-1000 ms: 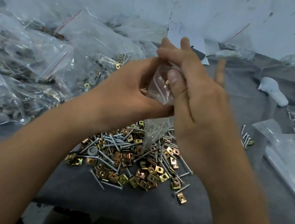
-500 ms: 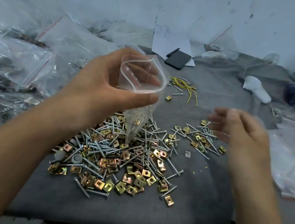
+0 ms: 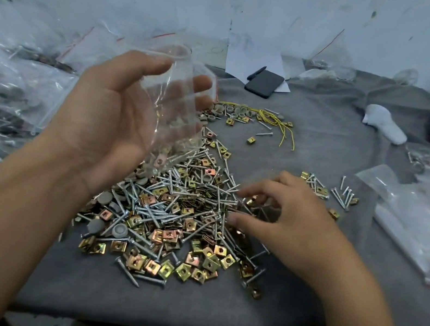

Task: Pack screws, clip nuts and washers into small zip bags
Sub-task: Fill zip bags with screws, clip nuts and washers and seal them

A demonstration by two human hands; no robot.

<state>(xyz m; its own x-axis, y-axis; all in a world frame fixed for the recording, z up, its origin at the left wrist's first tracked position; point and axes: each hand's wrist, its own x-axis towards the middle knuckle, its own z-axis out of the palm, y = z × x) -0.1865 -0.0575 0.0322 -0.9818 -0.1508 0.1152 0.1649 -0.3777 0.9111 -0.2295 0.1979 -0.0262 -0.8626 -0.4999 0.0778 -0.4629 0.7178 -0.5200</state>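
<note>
Right hand [image 3: 287,227] dropped — pinching screws [image 3: 171,207]

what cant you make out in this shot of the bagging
Head view only:
- Right hand: fingertips blurred, so any pinched part is unclear.
- Bag in left hand: contents unclear through the clear film.
- Filled bags: cut off by the left edge.

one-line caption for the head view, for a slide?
Left hand holds an open zip bag above the hardware pile while the right hand picks among screws and clip nuts.
</note>
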